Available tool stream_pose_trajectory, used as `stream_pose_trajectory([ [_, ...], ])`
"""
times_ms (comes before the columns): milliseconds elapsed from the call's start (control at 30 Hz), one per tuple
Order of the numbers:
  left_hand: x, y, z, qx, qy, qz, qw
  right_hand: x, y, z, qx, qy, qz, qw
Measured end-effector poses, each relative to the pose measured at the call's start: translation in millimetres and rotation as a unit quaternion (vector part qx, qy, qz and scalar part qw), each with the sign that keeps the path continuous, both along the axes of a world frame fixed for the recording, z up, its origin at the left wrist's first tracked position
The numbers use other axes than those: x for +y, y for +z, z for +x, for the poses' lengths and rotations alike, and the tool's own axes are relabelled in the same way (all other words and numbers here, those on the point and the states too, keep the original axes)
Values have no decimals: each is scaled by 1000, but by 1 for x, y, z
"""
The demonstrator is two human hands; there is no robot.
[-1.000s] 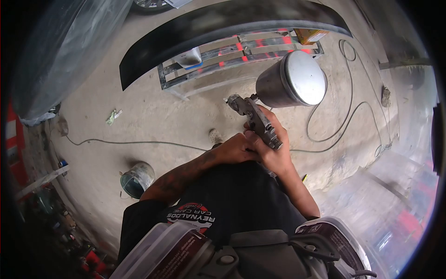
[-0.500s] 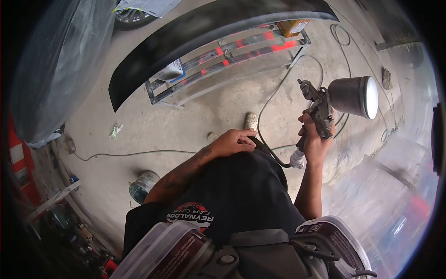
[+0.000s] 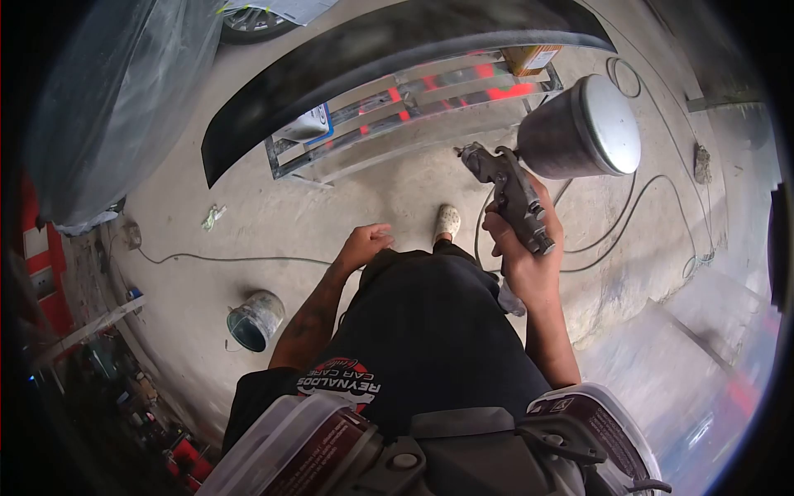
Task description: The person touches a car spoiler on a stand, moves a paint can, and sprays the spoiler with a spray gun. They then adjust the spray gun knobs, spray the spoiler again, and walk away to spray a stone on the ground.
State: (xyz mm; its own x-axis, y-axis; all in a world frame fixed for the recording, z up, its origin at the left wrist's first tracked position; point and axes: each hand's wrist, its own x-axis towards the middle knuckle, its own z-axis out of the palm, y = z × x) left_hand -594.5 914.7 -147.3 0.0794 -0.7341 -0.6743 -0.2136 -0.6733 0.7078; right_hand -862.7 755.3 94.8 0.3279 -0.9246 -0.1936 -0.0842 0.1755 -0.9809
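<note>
In the head view my right hand [image 3: 529, 256] is wrapped around the handle of a paint spray gun [image 3: 511, 192], raised on the right. The gun's metal body points up and left, and its grey cup [image 3: 571, 132] with a pale lid lies tilted to the right. My left hand [image 3: 366, 245] hovers beside the dark shorts, holding nothing, with its fingers loosely extended. Ahead, a long black curved car panel [image 3: 380, 70] rests across a metal stand [image 3: 289, 169] marked with red paint; the gun is apart from it.
A dark air hose [image 3: 248, 258] runs over the concrete floor, with loops at the right. A bucket [image 3: 256, 321] stands at left. Plastic sheeting [image 3: 107, 116] hangs at far left. A cardboard box [image 3: 529, 59] and a white container [image 3: 304, 126] sit by the stand.
My right hand has brought the spray gun leftward and closer to the camera, its cup looking larger. My left hand has moved left, away from the shirt hem. The view has shifted slightly.
</note>
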Motion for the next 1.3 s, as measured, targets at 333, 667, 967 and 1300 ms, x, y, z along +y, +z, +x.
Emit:
stream_pose_trajectory([
  [333,73,-49,14,-29,129,74,989,-26,-2,-1,-19,112,56,992],
  [667,131,-49,25,-76,55,147,985,-109,-25,-102,8,-160,-14,987],
  [967,43,8,21,-79,164,127,975,-211,-46,-194,64,-255,-70,962],
  [1300,78,-10,40,-98,85,171,977,-279,-89,-254,45,-363,-121,923],
])
